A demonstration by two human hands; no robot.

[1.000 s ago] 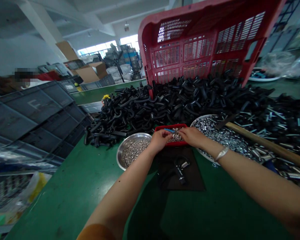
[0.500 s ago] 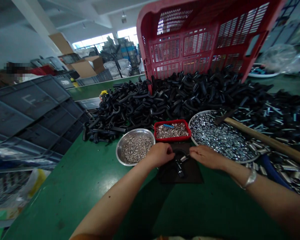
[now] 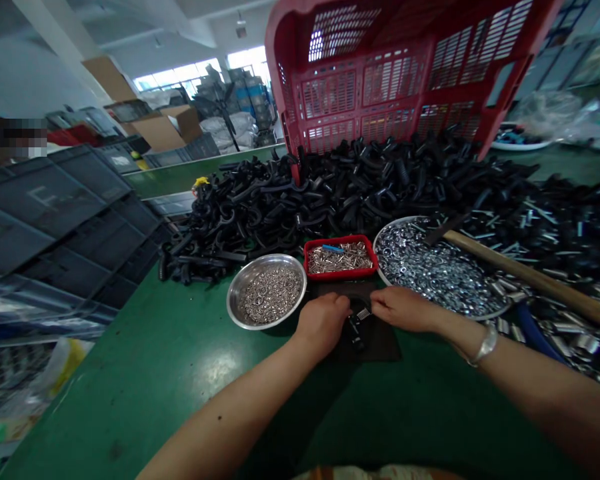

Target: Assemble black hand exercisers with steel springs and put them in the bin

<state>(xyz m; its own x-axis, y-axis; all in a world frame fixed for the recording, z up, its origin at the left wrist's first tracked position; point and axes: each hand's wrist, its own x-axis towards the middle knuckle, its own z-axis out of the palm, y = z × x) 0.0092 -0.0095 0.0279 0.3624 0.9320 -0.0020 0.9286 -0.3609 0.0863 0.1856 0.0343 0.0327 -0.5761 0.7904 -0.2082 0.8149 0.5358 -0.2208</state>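
On a dark square mat [image 3: 387, 347] lies a curved black part [image 3: 356, 339] with a small metal coil spring [image 3: 363, 314] on it. My left hand [image 3: 325, 321] is closed, its fingertips bent down at the left side of the black part; what they pinch is hidden. Across from it, my right hand [image 3: 400, 308] has its fingers pressed together just right of the spring, and I cannot make out what is in them. Beyond my hands stand a red tray [image 3: 340, 274] of small metal pins and a steel bowl [image 3: 235, 303] of tiny metal pieces.
A wide dish [image 3: 387, 270] of metal rings sits at the right, with a wooden-handled hammer [image 3: 520, 270] across it. Black curved parts [image 3: 265, 200] are heaped behind, below a tipped red crate [image 3: 330, 93]. Loose springs [image 3: 575, 333] lie far right; grey crates [image 3: 70, 220] stand left.
My left hand has shifted forward and over the black part, covering more of it. The right hand keeps its place by the spring with fingers more curled. The whole view moved slightly.
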